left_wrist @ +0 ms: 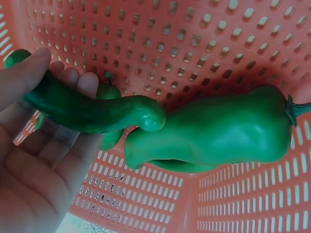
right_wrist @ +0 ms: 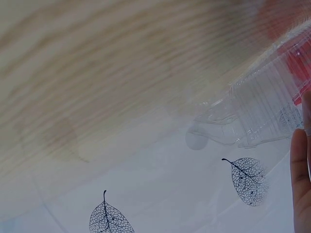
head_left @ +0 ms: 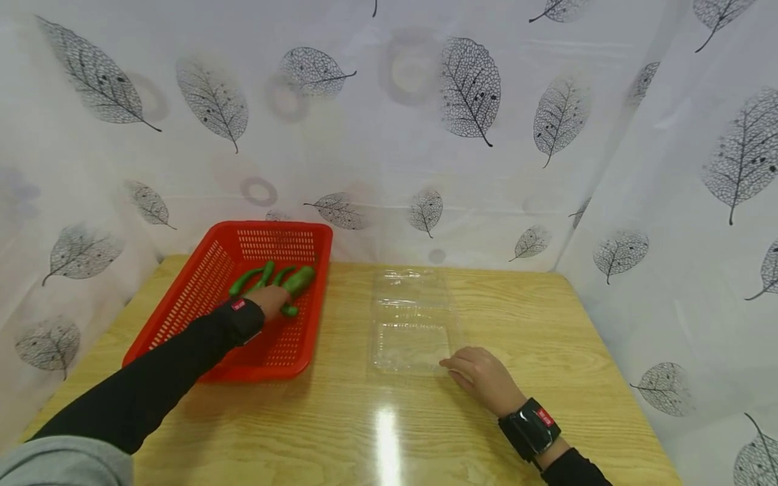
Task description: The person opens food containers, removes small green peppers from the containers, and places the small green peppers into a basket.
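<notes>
In the left wrist view, my left hand (left_wrist: 36,165) holds a curved, glossy dark green pepper (left_wrist: 92,109), thumb on top and fingers beneath. The head view has this left hand (head_left: 270,300) reaching into a red plastic basket (head_left: 306,344). A larger green pepper (left_wrist: 218,131) with a stem lies close to the held one's tip. More slender green peppers (head_left: 243,280) lie in the basket on the far side of the hand. My right hand (head_left: 483,378) pinches the near right corner of a clear plastic box (head_left: 410,344), its lid (head_left: 410,287) folded back.
Basket and box stand side by side on a wooden table (head_left: 498,317). A white curtain with leaf prints (head_left: 377,135) hangs behind the table and along its sides. Bright light reflects off the tabletop near the front.
</notes>
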The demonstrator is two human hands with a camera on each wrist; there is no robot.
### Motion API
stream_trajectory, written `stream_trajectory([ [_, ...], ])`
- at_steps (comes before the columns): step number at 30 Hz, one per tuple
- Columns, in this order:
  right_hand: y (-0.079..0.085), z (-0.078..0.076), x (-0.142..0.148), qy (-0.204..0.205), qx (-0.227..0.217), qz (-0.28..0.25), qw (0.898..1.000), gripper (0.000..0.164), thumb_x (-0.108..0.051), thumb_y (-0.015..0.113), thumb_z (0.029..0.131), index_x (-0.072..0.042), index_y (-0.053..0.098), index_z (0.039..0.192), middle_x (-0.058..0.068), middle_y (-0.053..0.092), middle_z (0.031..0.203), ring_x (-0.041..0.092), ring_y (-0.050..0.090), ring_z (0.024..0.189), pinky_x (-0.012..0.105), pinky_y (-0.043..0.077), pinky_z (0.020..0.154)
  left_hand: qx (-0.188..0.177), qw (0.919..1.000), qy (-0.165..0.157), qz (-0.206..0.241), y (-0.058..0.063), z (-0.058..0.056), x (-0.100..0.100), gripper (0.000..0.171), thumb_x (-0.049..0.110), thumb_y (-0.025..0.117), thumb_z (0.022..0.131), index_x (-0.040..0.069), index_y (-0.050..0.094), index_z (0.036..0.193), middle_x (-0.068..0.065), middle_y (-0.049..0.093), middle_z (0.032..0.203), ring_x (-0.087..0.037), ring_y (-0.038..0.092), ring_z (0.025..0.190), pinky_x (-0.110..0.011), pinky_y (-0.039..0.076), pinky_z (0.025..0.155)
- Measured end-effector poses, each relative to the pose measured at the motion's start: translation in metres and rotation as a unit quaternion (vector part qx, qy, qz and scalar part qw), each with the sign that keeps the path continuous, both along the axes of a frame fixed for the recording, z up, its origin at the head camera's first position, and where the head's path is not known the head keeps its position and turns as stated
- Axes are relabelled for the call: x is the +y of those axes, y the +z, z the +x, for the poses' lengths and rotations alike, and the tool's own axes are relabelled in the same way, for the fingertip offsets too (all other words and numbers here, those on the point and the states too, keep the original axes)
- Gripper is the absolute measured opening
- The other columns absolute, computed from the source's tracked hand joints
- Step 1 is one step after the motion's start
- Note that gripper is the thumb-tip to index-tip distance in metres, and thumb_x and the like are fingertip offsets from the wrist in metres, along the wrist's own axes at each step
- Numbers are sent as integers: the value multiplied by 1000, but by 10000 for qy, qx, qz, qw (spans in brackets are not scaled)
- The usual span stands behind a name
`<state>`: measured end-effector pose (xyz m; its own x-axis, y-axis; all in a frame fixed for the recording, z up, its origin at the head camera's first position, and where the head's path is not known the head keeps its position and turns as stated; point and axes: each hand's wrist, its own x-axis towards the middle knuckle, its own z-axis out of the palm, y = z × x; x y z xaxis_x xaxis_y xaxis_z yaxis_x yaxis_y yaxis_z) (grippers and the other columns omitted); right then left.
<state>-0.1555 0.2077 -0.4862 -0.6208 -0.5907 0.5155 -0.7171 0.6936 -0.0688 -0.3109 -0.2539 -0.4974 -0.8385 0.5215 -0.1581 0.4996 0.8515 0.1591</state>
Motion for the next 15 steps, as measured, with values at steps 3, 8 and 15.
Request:
stream_trajectory([
  [3,0,0,0,12,-13,-1,10000,30,-10,82,66,-17,73,94,-7,69,84,10,64,82,30,52,76,19,9999,135,-80,28,23,16,15,-5,63,83,-2,68,97,-19,69,92,-33,65,81,-36,50,66],
  [8,0,0,0,14,-25,17,10000,30,-10,82,66,-16,73,94,-7,69,84,10,64,82,30,53,77,334,9993,157,106,41,38,22,21,0,71,77,7,58,63,-5,57,61,-16,48,54,-28,31,53],
  [15,0,0,0,10,-49,-4,10000,30,-10,82,67,-17,73,94,-8,69,84,10,64,82,30,53,77,366,9987,343,95,49,44,27,38,-5,74,70,13,43,56,3,41,55,-12,33,53,-28,25,52],
])
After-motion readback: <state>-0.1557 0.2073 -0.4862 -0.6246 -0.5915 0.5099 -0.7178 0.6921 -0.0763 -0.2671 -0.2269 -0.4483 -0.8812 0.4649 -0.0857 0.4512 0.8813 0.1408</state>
